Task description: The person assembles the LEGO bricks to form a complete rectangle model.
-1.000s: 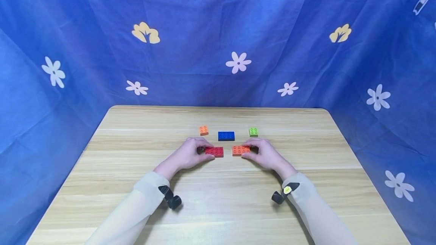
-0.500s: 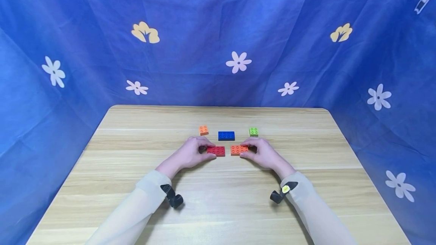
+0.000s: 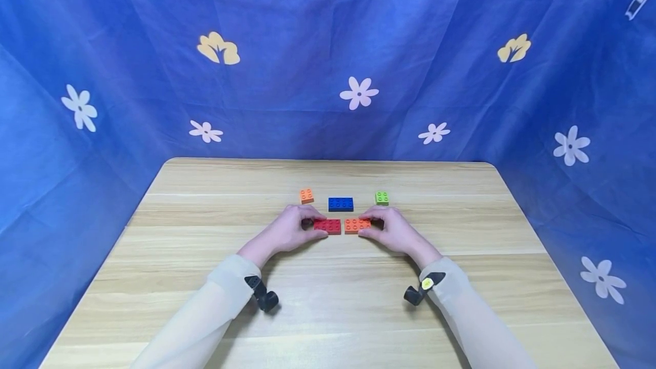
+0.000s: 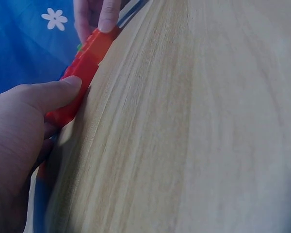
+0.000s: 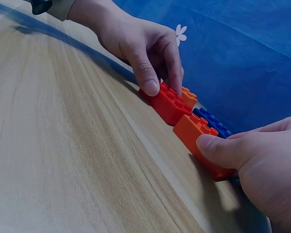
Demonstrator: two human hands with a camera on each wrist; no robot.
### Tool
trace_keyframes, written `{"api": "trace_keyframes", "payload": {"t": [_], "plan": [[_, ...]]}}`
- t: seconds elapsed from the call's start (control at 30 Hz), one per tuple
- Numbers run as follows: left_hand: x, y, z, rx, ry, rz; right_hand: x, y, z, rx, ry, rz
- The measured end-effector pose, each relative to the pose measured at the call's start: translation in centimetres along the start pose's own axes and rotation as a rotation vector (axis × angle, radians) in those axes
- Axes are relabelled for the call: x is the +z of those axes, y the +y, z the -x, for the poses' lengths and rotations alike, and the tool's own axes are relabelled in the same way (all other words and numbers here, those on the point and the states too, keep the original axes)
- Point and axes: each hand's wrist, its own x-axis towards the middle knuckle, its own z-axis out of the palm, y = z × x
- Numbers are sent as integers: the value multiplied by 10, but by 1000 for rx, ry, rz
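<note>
My left hand (image 3: pixel 288 229) pinches the left end of a long red toy building brick (image 3: pixel 333 226) between thumb and fingers. Across from it, my right hand (image 3: pixel 390 229) grips the right end of a long orange brick (image 3: pixel 353 225) the same way. Both bricks lie studs up on the table, end to end, with a narrow gap between them in the head view. In the right wrist view the red brick (image 5: pixel 170 108) and the orange brick (image 5: pixel 189 132) are close at their near ends. The fingers on the far sides are partly hidden.
Behind the held bricks lie a long blue brick (image 3: pixel 340 204), a small orange brick (image 3: pixel 306 196) and a small lime green brick (image 3: pixel 381 198). The wooden table (image 3: pixel 338 300) ends at a blue flowered curtain (image 3: pixel 287 95). A camera (image 3: pixel 263 296) sits on each wrist.
Both hands have moved inward, the red brick sliding right and the long orange brick left, so the gap between them has narrowed. The other bricks have stayed in place.
</note>
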Motion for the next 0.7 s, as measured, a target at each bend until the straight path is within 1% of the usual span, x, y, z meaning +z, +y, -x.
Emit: {"api": "trace_keyframes", "payload": {"t": [0.2, 0.5, 0.7], "plan": [[0, 1, -1, -2, -6, -9, 1, -1, -3, -4, -7, 0], [3, -1, -4, 19, 1, 0, 3, 1, -6, -6, -13, 11], [5, -2, -4, 0, 18, 29, 4, 1, -6, -6, -10, 7]]}}
